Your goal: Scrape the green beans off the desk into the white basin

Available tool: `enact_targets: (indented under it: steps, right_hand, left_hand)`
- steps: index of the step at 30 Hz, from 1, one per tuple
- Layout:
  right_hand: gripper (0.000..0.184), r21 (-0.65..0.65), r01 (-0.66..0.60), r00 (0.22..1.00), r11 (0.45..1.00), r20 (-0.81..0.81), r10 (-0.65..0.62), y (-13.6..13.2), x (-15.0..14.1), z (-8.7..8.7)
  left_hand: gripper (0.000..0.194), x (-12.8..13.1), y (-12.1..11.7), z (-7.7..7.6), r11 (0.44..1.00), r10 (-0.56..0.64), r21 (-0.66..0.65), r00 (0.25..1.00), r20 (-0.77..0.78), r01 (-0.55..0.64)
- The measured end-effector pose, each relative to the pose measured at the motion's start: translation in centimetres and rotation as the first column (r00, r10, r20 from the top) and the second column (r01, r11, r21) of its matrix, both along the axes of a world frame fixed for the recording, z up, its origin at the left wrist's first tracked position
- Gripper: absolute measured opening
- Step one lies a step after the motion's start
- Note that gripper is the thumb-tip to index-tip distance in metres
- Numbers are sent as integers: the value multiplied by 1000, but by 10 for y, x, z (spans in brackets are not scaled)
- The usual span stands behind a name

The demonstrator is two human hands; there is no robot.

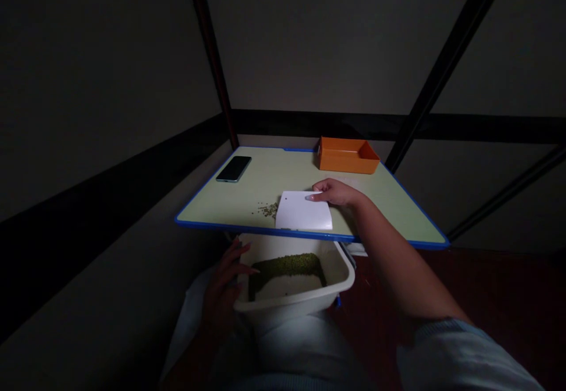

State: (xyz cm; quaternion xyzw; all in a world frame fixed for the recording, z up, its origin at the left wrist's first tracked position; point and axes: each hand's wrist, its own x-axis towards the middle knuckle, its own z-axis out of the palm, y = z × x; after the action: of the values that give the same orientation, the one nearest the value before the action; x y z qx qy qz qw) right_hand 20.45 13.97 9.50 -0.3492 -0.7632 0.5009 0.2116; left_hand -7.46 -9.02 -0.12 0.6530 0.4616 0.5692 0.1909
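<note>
My right hand (335, 193) rests on the pale green table (389, 202) and pinches the far edge of a flat white card (303, 212) that lies near the table's front edge. A small scatter of green beans (267, 209) lies just left of the card. My left hand (225, 288) is below the table, fingers spread along the left rim of a white tub (342, 273) on my lap. A layer of green beans (287, 263) covers the far part of the tub's floor.
An orange tray (348, 155) stands at the table's far right. A dark phone (234, 168) lies at the far left. The table has a blue rim. Dark frame poles rise behind it, against grey walls.
</note>
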Motion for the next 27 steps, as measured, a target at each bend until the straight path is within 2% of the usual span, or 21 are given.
enact_targets:
  steps: [3, 8, 13, 21, 27]
  right_hand:
    - [56, -17, -24, 999, 1000, 40, 24, -2, 1, 2]
    - [57, -36, 10, 997, 999, 73, -7, -3, 0, 0]
    - [57, -54, 15, 997, 998, 82, -10, -4, -2, -2]
    - [56, -62, 24, 998, 998, 59, -20, -2, -3, -4]
    - [52, -65, 11, 998, 998, 55, -8, -1, -3, -5]
  left_hand:
    - [24, 1, -1, -1, 1000, 10, -2, 1000, 12, -10]
    - [26, 5, -1, -3, 999, 43, -5, 998, 43, -43]
    - [23, 6, -4, -1, 1000, 27, -8, 999, 41, -27]
    - [27, 5, 0, -12, 999, 37, 27, 997, 64, -39]
    - [27, 1, -2, -6, 1000, 19, -3, 1000, 14, -19]
